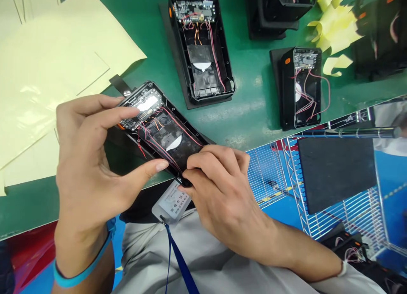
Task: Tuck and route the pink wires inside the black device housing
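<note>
"Where's the open black housing (185, 118)?"

"Between both hands, slanted over the near edge of the green surface (251, 126). I can't tell if it rests there."

"And the hands?"

"The left hand (85, 166) is spread wide, fingertips by the circuit board (146, 112); the right hand (222, 192) is closed round the lower end."

"Which step?"

"Probably settling the thin red wires (160, 149) along the wall. Next probably calls for steadying the housing and keeping them inside the rim."

Bright light, apparently from above, leaves glare on the table (251, 116) and sheen on the yellow sheets (47, 73); shadows are soft. Toward the table's right end, black housings (381, 39) look blurred and stretched.
</note>
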`<state>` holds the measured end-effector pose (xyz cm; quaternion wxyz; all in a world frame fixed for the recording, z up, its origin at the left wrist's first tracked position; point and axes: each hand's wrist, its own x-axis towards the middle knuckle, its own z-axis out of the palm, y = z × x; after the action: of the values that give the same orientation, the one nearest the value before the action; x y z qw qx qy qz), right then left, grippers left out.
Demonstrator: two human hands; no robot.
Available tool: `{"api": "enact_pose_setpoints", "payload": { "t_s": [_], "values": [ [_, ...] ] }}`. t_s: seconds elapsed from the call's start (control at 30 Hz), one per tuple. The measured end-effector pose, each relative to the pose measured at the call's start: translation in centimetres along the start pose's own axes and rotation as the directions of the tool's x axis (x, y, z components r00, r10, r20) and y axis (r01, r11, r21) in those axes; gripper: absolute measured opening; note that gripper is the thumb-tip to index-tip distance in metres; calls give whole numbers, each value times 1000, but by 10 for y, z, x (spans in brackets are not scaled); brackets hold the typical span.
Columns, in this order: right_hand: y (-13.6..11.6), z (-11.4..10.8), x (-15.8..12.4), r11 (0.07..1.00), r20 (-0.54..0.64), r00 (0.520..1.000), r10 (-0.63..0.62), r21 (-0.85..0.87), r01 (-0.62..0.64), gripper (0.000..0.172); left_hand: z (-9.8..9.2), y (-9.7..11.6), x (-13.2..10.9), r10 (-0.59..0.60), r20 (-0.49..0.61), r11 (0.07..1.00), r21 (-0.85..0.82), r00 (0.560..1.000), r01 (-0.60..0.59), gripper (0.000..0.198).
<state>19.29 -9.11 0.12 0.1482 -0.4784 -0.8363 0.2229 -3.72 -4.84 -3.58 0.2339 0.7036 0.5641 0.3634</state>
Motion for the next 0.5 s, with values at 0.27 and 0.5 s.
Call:
{"api": "enact_pose_setpoints", "payload": {
  "t_s": [0.27,0.5],
  "values": [
    [3,-2,1,999,8,999,-32,25,32,9,-3,-1,-1,10,15,1000,21,1000,-10,66],
    [6,6,-6,1000,-83,997,0,5,1,15,-1,-2,0,11,16,1000,29,1000,-11,66]
  ]
}}
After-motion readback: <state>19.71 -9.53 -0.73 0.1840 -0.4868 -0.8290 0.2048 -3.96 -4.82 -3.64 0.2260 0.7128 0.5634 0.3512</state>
